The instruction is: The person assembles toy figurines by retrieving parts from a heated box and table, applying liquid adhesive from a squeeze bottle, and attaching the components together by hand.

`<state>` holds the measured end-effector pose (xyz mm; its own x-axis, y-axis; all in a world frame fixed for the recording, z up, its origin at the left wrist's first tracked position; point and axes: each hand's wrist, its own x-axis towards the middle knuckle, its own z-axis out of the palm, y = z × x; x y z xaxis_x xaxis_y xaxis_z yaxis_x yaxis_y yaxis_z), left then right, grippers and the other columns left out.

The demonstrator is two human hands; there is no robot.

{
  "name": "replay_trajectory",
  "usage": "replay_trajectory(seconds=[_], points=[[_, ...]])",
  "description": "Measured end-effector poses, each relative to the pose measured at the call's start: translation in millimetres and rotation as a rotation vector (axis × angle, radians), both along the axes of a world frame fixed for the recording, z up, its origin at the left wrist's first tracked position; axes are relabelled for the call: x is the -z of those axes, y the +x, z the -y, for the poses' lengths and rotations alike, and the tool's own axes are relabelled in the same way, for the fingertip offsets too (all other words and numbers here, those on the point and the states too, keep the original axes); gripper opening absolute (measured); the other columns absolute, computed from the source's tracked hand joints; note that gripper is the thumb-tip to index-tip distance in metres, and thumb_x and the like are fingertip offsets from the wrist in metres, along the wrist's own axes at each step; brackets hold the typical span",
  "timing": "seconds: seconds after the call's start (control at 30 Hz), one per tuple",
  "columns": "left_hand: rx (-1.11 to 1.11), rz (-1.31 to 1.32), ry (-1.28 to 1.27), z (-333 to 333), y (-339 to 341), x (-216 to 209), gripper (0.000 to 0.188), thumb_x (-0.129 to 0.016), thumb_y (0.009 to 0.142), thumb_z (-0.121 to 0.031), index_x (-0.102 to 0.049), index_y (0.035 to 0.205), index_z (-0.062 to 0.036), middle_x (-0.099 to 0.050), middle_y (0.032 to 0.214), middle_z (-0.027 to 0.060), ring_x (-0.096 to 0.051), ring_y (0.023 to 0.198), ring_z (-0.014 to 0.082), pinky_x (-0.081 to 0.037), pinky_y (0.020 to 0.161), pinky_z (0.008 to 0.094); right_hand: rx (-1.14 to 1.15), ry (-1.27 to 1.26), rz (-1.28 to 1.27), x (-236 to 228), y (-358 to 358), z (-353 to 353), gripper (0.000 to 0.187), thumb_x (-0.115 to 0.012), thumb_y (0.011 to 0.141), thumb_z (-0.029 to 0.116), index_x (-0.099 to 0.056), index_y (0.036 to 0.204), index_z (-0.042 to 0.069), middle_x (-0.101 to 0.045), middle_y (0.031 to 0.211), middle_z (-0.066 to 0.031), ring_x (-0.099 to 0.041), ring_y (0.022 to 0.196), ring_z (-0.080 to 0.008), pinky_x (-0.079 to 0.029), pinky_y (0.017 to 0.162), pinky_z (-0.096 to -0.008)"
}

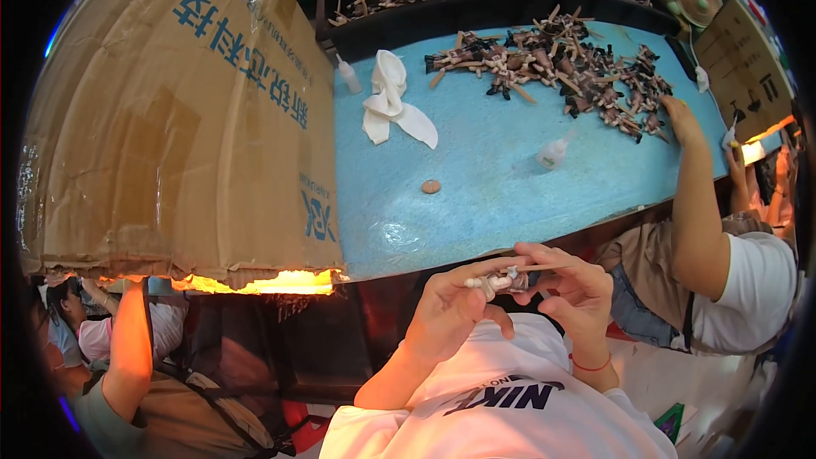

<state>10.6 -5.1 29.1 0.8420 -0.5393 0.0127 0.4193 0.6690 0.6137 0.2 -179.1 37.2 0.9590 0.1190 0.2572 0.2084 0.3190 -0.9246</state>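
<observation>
Small pale figurine part (497, 282) pinched between fingers of left hand (450, 310) and right hand (578, 293), off the blue tabletop's (493, 195) near edge; a thin stick (544, 269) lies in the right fingers.

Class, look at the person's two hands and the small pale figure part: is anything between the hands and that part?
Nothing visible: the left hand and right hand both already grip the small pale figure part directly, above the lap.

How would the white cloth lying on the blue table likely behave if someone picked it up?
The white cloth lies crumpled and folded over itself on the blue table, so it would probably hang limp rather than hold its shape. It looks thin, so likely light. A soft fabric is unlikely to roll, tip or break.
</observation>
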Motion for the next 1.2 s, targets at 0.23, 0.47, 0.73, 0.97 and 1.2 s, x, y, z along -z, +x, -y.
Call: replay_trajectory(seconds=[0.23, 0.47, 0.73, 0.97, 1.2], points=[[-0.008, 0.127, 0.083, -1.9, 0.5, 0.9, 0.053, -0.060, 0.085, -0.031, -0.048, 0.122, 0.0058, -0.050, 0.122, 0.0159, -0.054, 0.094, 0.0199, -0.050, 0.073, 0.0311, -0.004, -0.088, 0.060, -0.3, 1.8, 2.6, 0.045, -0.068, 0.070, -0.002, -0.055, 0.113, -0.006, -0.064, 0.089, -0.0163, -0.058, 0.102, -0.0285, -0.046, 0.087, -0.0387], [-0.007, 0.175, 0.058, -1.2, 1.6, -1.0, 0.043, -0.055, 0.086, -0.014, -0.048, 0.122, 0.0065, -0.046, 0.127, 0.0172, -0.054, 0.095, 0.0203, -0.046, 0.080, 0.0326, 0.100, -0.310, 0.225, -2.5, 4.9, -1.7, 0.043, -0.071, 0.065, -0.003, -0.059, 0.107, -0.002, -0.064, 0.096, -0.0167, -0.059, 0.100, -0.0298, -0.047, 0.085, -0.0371], [0.022, 0.101, 0.044, -3.5, 1.6, 0.1, 0.044, -0.053, 0.077, -0.010, -0.051, 0.116, 0.0103, -0.047, 0.124, 0.0193, -0.053, 0.098, 0.0225, -0.046, 0.081, 0.0347, 0.168, -0.452, 0.231, -11.9, 1.8, -4.1, 0.040, -0.074, 0.062, -0.002, -0.061, 0.101, 0.000, -0.062, 0.104, -0.0199, -0.062, 0.088, -0.0261, -0.050, 0.070, -0.0309], [-0.037, 0.111, -0.042, 0.4, -1.0, 5.7, 0.041, -0.054, 0.076, -0.010, -0.054, 0.110, 0.0114, -0.051, 0.118, 0.0193, -0.055, 0.092, 0.0224, -0.047, 0.077, 0.0343, 0.245, -0.546, 0.337, -14.9, 1.8, -9.2, 0.038, -0.076, 0.060, 0.001, -0.063, 0.096, -0.001, -0.064, 0.099, -0.0184, -0.062, 0.081, -0.0247, -0.049, 0.067, -0.0287], [-0.086, 0.062, -0.039, 3.6, -4.6, 7.1, 0.040, -0.055, 0.076, -0.011, -0.055, 0.109, 0.0104, -0.055, 0.112, 0.0177, -0.056, 0.089, 0.0220, -0.047, 0.075, 0.0330, 0.264, -0.589, 0.391, -14.0, 2.9, -9.4, 0.039, -0.077, 0.058, 0.004, -0.063, 0.095, -0.001, -0.065, 0.098, -0.0171, -0.061, 0.079, -0.0242, -0.049, 0.067, -0.0275]])
